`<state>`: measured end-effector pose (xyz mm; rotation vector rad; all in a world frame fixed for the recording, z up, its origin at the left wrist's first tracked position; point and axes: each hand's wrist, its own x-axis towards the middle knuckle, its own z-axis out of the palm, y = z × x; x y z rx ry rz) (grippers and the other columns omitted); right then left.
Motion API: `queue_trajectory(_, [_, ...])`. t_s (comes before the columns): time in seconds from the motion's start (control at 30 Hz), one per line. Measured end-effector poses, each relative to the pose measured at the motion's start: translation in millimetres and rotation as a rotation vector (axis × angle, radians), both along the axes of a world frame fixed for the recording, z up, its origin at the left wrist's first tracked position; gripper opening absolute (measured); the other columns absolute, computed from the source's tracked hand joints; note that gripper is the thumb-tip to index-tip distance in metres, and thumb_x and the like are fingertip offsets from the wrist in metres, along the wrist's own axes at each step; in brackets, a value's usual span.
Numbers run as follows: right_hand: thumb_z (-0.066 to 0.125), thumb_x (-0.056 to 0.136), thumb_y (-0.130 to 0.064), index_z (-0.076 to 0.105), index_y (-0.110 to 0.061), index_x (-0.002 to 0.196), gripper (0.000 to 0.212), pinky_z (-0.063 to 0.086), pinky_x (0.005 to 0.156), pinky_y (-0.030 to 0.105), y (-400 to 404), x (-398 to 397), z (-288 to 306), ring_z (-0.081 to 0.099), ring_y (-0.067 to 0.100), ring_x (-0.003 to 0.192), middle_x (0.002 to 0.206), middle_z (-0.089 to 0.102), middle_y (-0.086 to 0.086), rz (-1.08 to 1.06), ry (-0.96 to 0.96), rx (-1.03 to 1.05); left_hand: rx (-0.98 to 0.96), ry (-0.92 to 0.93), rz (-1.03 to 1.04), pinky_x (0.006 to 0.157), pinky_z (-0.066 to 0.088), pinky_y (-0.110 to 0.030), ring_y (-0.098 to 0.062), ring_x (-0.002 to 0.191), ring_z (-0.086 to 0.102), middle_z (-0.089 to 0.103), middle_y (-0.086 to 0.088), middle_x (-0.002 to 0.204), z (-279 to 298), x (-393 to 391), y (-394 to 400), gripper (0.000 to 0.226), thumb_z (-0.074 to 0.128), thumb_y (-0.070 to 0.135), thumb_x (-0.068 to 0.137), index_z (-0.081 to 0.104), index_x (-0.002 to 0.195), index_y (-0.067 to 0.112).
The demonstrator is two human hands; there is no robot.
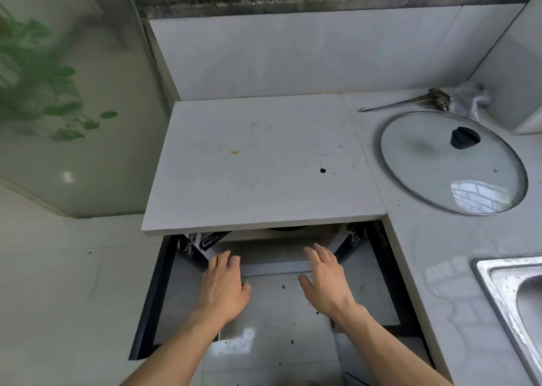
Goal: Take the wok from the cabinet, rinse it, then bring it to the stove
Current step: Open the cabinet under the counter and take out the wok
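White countertop point(264, 162) mid-frame, one glass lid point(453, 162) at right. Below: open cabinet point(272, 256), two doors swung wide. Left hand point(224, 286), right hand point(325, 280) both loose-fingered, empty. Dark rim under counter, possibly wok; cannot tell.

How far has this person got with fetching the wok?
Only the start. The cabinet doors under the counter stand open, and the left hand and right hand reach in, fingers straight, holding nothing. A dark rim just under the counter edge may be the wok; I cannot tell. Lifting it out, rinsing at the sink and carrying it to the stove remain.
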<state>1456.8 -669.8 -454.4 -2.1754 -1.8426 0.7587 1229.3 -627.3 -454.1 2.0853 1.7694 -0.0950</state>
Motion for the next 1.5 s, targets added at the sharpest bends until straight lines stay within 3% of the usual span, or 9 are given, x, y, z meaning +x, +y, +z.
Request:
queue_trajectory(0.2, [0.055, 0.093, -0.032, 0.028, -0.019, 0.148, 0.063, 0.023, 0.118, 0.042, 32, -7, -71, 0.014, 0.027, 0.147, 0.158, 0.022, 0.008, -0.009, 0.024, 0.105, 0.089, -0.007, 0.052, 0.111, 0.031, -0.039, -0.025, 0.14, 0.02, 0.028, -0.005, 0.152, -67, 6, 28, 0.058, 0.054, 0.038, 0.088, 0.036, 0.139, 0.016])
queue_trajectory(0.5, [0.065, 0.088, -0.029, 0.043, -0.016, 0.14, 0.058, 0.029, 0.114, 0.043, 85, -4, -175, 0.027, 0.027, 0.142, 0.149, 0.039, 0.01, -0.031, 0.062, 0.447, 0.3, -0.036, 0.121, 0.109, 0.033, -0.038, -0.026, 0.134, 0.027, 0.035, -0.008, 0.147, -169, 24, 63, 0.059, 0.055, 0.039, 0.087, 0.037, 0.137, 0.015])
queue_trajectory(0.77, [0.073, 0.082, -0.033, 0.052, -0.018, 0.133, 0.058, 0.03, 0.112, 0.045, 134, 3, -249, 0.034, 0.029, 0.138, 0.142, 0.047, 0.008, 0.055, -0.098, 0.641, 0.625, 0.042, 0.064, 0.106, 0.036, -0.046, -0.03, 0.137, 0.026, 0.034, -0.01, 0.149, -233, 26, 122, 0.061, 0.057, 0.035, 0.083, 0.037, 0.138, 0.018])
queue_trajectory(0.9, [0.071, 0.084, -0.034, 0.057, -0.018, 0.129, 0.05, 0.04, 0.105, 0.039, 151, 10, -287, 0.044, 0.025, 0.126, 0.129, 0.055, 0.005, 0.02, -0.145, 0.669, 0.636, 0.122, 0.076, 0.104, 0.035, -0.044, -0.031, 0.128, 0.036, 0.042, -0.01, 0.14, -266, 21, 149, 0.062, 0.06, 0.035, 0.082, 0.036, 0.136, 0.018])
queue_trajectory(1.23, [0.074, 0.08, -0.034, 0.061, -0.017, 0.119, 0.044, 0.043, 0.097, 0.036, 145, 25, -290, 0.05, 0.025, 0.113, 0.118, 0.059, 0.004, 0.038, -0.267, 0.604, 0.635, 0.167, -0.018, 0.087, 0.045, -0.04, -0.029, 0.111, 0.044, 0.05, -0.009, 0.118, -264, 14, 147, 0.039, 0.06, 0.018, 0.083, 0.044, 0.119, 0.019])
queue_trajectory(1.37, [0.081, 0.072, -0.032, 0.063, -0.018, 0.103, 0.038, 0.045, 0.09, 0.038, 136, 31, -297, 0.055, 0.025, 0.102, 0.105, 0.062, 0.002, 0.022, -0.317, 0.669, 0.676, 0.18, -0.028, 0.081, 0.046, -0.037, -0.028, 0.107, 0.047, 0.051, -0.006, 0.113, -268, 13, 133, 0.042, 0.063, 0.011, 0.079, 0.044, 0.115, 0.021])
queue_trajectory(1.5, [0.086, 0.064, -0.025, 0.055, -0.02, 0.086, 0.039, 0.041, 0.073, 0.034, 121, 34, -304, 0.05, 0.021, 0.083, 0.087, 0.055, -0.002, 0.057, -0.304, 0.806, 0.668, 0.157, -0.049, 0.079, 0.047, -0.035, -0.025, 0.102, 0.048, 0.051, -0.003, 0.11, -271, 7, 113, 0.045, 0.066, 0.011, 0.078, 0.043, 0.115, 0.023])
